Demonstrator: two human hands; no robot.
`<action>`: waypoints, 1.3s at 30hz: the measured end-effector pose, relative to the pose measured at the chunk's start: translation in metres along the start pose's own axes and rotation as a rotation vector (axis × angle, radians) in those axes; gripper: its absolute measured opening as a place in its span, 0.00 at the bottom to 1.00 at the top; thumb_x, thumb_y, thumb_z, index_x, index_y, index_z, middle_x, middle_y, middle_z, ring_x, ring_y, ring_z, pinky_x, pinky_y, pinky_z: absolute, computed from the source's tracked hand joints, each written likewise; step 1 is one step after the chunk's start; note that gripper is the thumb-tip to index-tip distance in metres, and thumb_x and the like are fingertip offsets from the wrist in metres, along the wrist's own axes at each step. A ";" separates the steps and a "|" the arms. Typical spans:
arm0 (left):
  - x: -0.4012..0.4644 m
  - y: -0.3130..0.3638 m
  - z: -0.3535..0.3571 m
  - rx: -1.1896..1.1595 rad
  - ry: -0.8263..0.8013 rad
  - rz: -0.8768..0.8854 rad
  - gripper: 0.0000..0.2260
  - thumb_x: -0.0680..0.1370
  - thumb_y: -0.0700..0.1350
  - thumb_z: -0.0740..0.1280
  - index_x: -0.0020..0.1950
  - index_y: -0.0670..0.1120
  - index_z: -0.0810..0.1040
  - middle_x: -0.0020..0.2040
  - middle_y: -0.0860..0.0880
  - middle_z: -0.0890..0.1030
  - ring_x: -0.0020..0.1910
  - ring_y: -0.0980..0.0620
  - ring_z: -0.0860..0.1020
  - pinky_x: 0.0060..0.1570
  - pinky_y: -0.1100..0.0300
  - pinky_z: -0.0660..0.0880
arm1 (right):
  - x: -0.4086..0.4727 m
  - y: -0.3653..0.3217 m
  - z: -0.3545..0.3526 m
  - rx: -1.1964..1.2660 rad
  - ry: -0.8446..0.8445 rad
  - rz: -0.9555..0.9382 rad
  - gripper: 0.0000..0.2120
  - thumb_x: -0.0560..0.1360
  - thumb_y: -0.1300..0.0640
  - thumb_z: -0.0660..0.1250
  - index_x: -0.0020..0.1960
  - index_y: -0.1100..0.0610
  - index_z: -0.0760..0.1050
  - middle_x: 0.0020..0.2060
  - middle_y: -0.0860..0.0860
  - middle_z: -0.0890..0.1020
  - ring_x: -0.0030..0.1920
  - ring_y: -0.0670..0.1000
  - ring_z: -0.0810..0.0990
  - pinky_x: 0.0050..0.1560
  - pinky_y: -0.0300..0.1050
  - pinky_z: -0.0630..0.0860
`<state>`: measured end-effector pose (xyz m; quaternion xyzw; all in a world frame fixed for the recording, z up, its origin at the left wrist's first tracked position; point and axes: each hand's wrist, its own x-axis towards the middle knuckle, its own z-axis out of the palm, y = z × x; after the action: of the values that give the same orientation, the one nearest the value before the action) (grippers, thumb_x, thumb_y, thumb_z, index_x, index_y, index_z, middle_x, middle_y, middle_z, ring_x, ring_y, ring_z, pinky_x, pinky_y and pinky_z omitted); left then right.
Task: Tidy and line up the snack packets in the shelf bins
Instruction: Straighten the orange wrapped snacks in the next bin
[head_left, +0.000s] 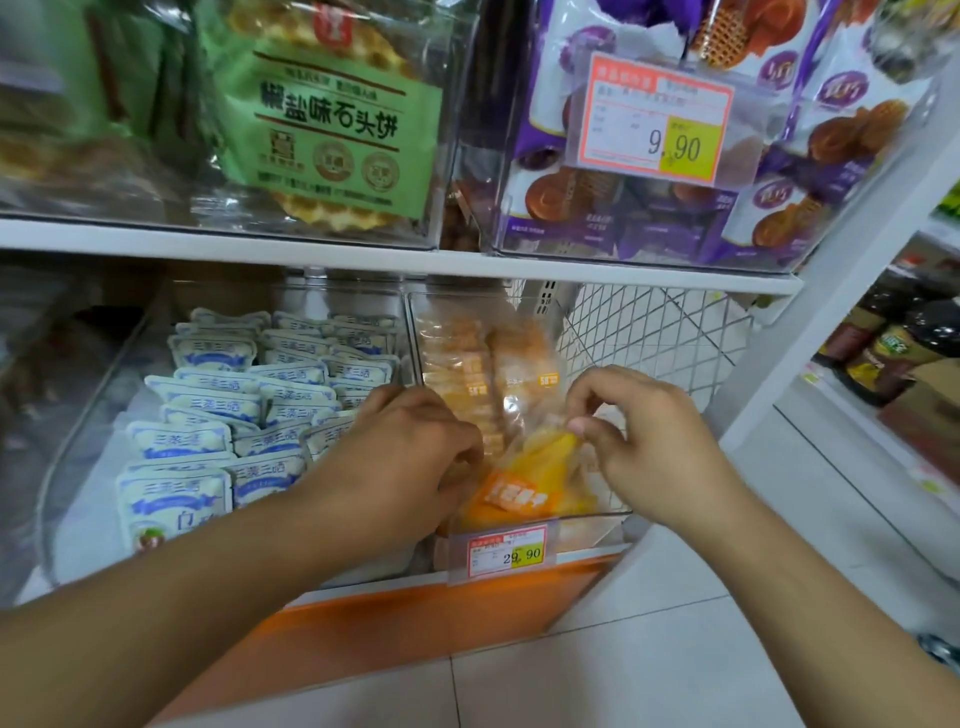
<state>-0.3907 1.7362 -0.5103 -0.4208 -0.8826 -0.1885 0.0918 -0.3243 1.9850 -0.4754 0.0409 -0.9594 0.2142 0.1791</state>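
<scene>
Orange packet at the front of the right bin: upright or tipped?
Tipped. The orange packet leans diagonally against the clear bin, while the right hand pinches its top edge and the left hand grips its other side.

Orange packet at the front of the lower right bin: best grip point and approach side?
Probably its top edge, from above: the orange packet leans low against the clear bin front wall, so only that edge is free. Right hand already pinches there; left hand grips its left side.
</scene>
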 end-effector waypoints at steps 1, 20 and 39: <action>0.001 0.002 0.001 0.014 0.008 -0.003 0.09 0.78 0.56 0.69 0.56 0.56 0.81 0.51 0.58 0.81 0.63 0.56 0.70 0.67 0.56 0.58 | 0.000 0.003 -0.007 0.018 -0.019 0.037 0.12 0.77 0.65 0.72 0.45 0.48 0.75 0.40 0.43 0.83 0.45 0.46 0.81 0.50 0.49 0.77; 0.002 0.021 0.011 0.181 -0.037 -0.023 0.18 0.78 0.58 0.64 0.65 0.52 0.77 0.62 0.53 0.80 0.64 0.51 0.76 0.71 0.54 0.49 | -0.009 0.017 -0.004 -0.281 -0.347 -0.047 0.27 0.74 0.43 0.76 0.71 0.42 0.73 0.60 0.39 0.80 0.64 0.47 0.74 0.70 0.37 0.59; -0.001 0.010 0.001 0.125 -0.109 0.064 0.19 0.80 0.56 0.63 0.71 0.56 0.71 0.72 0.56 0.72 0.73 0.54 0.64 0.74 0.55 0.42 | 0.006 0.017 0.001 -0.390 -0.440 -0.041 0.42 0.68 0.43 0.77 0.78 0.42 0.64 0.74 0.41 0.67 0.76 0.44 0.60 0.80 0.44 0.39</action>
<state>-0.3822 1.7414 -0.5089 -0.4516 -0.8826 -0.1068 0.0759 -0.3329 2.0003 -0.4810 0.0705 -0.9972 0.0079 -0.0244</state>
